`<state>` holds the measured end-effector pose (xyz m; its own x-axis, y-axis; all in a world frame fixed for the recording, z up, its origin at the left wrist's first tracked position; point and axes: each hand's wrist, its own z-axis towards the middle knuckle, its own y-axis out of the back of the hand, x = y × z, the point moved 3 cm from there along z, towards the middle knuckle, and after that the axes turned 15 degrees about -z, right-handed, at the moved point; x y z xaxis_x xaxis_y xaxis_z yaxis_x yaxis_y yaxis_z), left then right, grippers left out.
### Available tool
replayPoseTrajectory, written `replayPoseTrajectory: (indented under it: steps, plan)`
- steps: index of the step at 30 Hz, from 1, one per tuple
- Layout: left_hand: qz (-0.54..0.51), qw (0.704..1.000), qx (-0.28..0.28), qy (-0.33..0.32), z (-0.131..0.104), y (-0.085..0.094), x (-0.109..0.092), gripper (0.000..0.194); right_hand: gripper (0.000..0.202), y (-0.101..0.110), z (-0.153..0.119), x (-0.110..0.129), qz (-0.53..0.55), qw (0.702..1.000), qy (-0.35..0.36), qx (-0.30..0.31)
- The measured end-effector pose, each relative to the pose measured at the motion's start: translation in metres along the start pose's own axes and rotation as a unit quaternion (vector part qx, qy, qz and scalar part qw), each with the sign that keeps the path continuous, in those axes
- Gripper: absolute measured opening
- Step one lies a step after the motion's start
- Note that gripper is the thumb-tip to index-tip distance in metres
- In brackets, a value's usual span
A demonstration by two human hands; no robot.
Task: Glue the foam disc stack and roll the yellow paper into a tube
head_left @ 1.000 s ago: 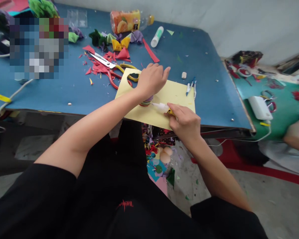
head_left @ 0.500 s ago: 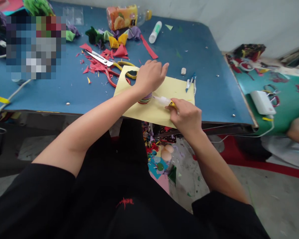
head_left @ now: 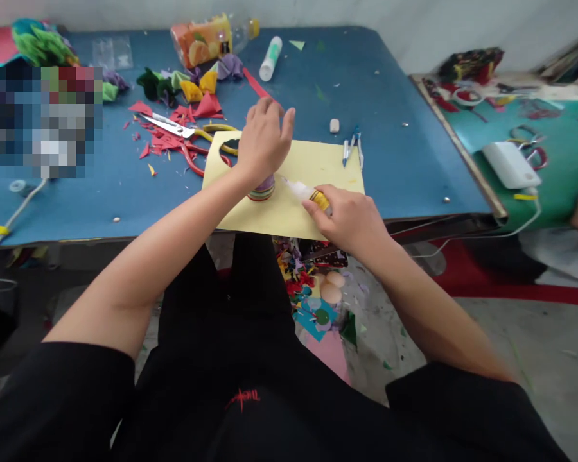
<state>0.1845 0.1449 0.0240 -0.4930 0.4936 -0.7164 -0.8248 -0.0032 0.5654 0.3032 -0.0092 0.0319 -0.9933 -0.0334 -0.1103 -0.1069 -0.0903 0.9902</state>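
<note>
Over the yellow card [head_left: 289,217], my left hand [head_left: 264,140] covers, maybe grips, the striped stack [head_left: 262,192], while the bottle [head_left: 301,190] my right hand [head_left: 350,215] holds has backed just clear.

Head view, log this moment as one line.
left hand over striped round piece | right hand holding white-tipped bottle | yellow sheet under piece

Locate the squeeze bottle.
Just right of centre in the head view, the squeeze bottle is in the right hand over the yellow sheet, nozzle toward the left hand.

The blue table [head_left: 390,173] carries yellow paper [head_left: 293,215], scissors [head_left: 173,128], red scraps [head_left: 161,140], a juice bottle [head_left: 202,42] and a white eraser [head_left: 334,125].
</note>
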Motion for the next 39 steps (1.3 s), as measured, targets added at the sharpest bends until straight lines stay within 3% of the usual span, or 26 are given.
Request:
replayPoseTrajectory:
  steps: [2, 8, 14, 23, 33, 39]
  plan:
    - [-0.005, 1.0, -0.009, -0.001, 0.002, 0.001, 0.004, 0.069, 0.045, 0.003, 0.001, 0.006, 0.011, 1.0, -0.001, 0.015]
    - [-0.037, 0.999, 0.008, 0.007, 0.007, -0.001, 0.01, 0.052, 0.044, 0.007, -0.002, 0.018, 0.011, 1.0, -0.012, 0.005]
    - [-0.004, 1.0, 0.011, 0.009, 0.001, 0.003, 0.001, 0.047, 0.042, 0.009, -0.009, 0.023, -0.003, 1.0, -0.018, -0.017]
    - [0.082, 0.996, 0.022, 0.018, -0.008, 0.009, -0.014, 0.052, 0.042, 0.01, -0.01, 0.028, -0.017, 0.999, -0.016, -0.025]
    - [0.091, 0.994, 0.047, 0.031, -0.01, 0.012, -0.019, 0.061, 0.042, 0.01, -0.011, 0.029, -0.021, 1.0, -0.021, -0.011]
    - [0.067, 0.997, 0.025, 0.016, -0.01, 0.01, -0.017, 0.055, 0.043, 0.009, -0.006, 0.027, -0.027, 0.999, -0.033, -0.026]
